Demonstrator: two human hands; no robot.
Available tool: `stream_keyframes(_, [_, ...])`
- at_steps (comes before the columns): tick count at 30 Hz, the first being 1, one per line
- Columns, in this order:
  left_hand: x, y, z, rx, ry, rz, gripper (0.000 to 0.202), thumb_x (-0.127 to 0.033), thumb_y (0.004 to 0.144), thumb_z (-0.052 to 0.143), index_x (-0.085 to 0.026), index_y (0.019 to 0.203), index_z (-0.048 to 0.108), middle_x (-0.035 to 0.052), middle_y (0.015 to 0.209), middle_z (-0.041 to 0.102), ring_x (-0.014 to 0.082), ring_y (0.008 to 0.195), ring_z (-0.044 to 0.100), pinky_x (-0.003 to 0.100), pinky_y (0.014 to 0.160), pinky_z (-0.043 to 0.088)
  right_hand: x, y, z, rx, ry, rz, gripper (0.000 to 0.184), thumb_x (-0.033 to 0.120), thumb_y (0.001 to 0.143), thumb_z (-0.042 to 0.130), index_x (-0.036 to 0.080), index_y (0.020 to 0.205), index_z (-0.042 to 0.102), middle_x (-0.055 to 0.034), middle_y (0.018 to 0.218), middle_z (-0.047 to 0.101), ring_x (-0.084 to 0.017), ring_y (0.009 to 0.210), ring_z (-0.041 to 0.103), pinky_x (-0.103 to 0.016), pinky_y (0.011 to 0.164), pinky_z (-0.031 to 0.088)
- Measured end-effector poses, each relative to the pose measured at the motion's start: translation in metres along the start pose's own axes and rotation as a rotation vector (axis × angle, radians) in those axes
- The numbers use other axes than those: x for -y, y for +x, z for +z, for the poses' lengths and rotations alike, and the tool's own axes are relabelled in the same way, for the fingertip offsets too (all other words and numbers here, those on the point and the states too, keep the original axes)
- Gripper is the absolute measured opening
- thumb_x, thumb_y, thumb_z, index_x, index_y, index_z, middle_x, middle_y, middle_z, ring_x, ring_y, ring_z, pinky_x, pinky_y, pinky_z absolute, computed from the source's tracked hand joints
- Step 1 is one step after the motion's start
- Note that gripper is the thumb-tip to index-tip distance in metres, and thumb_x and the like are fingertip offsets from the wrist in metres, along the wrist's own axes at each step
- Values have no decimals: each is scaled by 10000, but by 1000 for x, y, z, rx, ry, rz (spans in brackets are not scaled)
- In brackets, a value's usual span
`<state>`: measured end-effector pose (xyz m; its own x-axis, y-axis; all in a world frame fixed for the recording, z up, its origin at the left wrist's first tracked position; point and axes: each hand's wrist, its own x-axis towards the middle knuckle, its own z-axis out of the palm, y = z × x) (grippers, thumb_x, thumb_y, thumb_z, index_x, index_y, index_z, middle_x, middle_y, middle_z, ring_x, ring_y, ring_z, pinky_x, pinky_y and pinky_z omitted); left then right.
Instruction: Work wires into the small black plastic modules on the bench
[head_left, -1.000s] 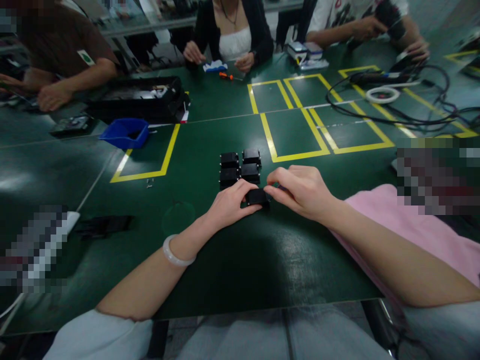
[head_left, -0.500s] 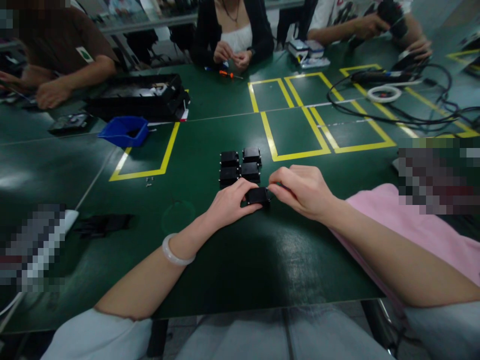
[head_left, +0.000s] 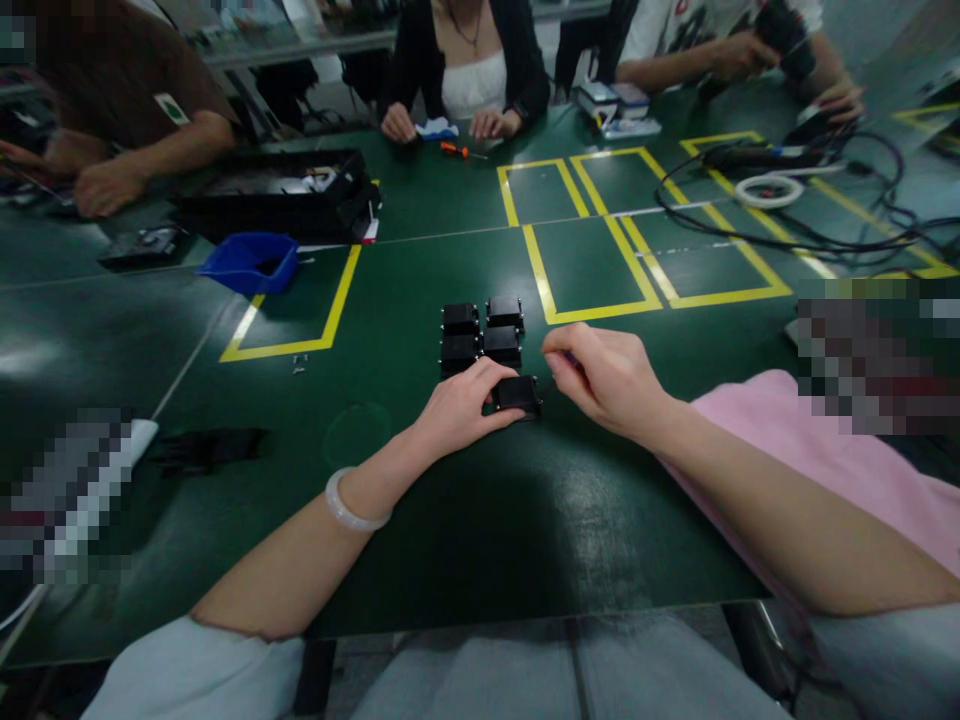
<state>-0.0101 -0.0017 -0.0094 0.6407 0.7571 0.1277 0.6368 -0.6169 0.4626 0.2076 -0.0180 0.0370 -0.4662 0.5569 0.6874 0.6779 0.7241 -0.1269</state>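
My left hand (head_left: 472, 408) holds a small black rectangular block (head_left: 517, 394) against the green table, with thumb and fingers at its left end. Tiny bright screw-like ends stick out at the block's right corners. Just right of it, a little apart, is my right hand (head_left: 609, 372), its fingers curled together in a pinch. Whatever those fingertips hold, if anything, is hidden. Beyond my left hand several similar black blocks sit in two columns, among them a near-right block (head_left: 501, 344) and a far-left block (head_left: 459, 318).
Small screws (head_left: 300, 364) lie to the left, near a blue bin (head_left: 251, 262). A dark part (head_left: 210, 445) is at far left, and pink cloth (head_left: 780, 410) lies under my right forearm. Across the table, co-workers sit near an orange screwdriver (head_left: 454, 150), a black case (head_left: 277, 195) and cables (head_left: 795, 230).
My right hand has drawn slightly right, away from the block's end. My left hand keeps its hold. Across the table, a co-worker's hands have moved apart, with a blue-and-white item by one.
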Motion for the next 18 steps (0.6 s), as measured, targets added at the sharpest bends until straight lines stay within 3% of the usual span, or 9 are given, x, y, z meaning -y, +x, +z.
stream_keyframes(18, [1,0,1,2,4,8,388,-466,868,603,-221,1155,516,41,1078,570,168,837,591,286,702,465,1,6,5,24,35,104,227,271,955,370,159,896,559,0,646,588,-98,561,523,-224,570,370])
